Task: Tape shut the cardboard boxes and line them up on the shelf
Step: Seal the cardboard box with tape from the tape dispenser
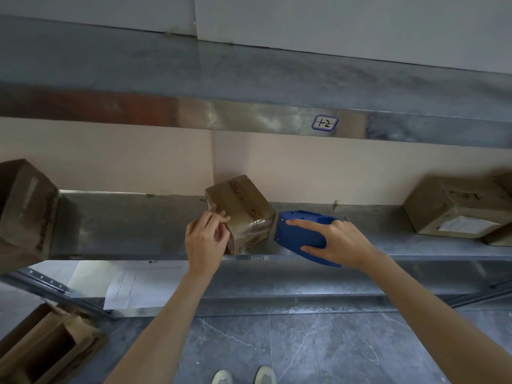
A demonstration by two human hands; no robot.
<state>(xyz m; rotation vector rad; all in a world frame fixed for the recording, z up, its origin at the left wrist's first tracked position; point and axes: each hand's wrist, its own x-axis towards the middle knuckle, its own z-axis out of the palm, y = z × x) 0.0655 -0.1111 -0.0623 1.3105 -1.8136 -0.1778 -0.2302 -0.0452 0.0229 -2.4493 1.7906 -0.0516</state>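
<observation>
"Where's the box (241, 206)?"

"Askew on the shelf (138, 225), near its front edge. My left hand (206, 239) holds its left corner, fingers curled on it."

"And your right hand (340, 242)?"

"Wrapped round the tape gun (302, 231), forefinger straight along the top. The gun's nose touches the box's right end, at the clear tape (255, 228)."

"Anything else up there?"

"A big box (25, 212) far left, a labelled box (448, 209) far right."

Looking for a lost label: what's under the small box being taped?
Only metal shelf shows around the small box; the patch directly beneath it is hidden, and the left hand covers its near-left corner.
</observation>
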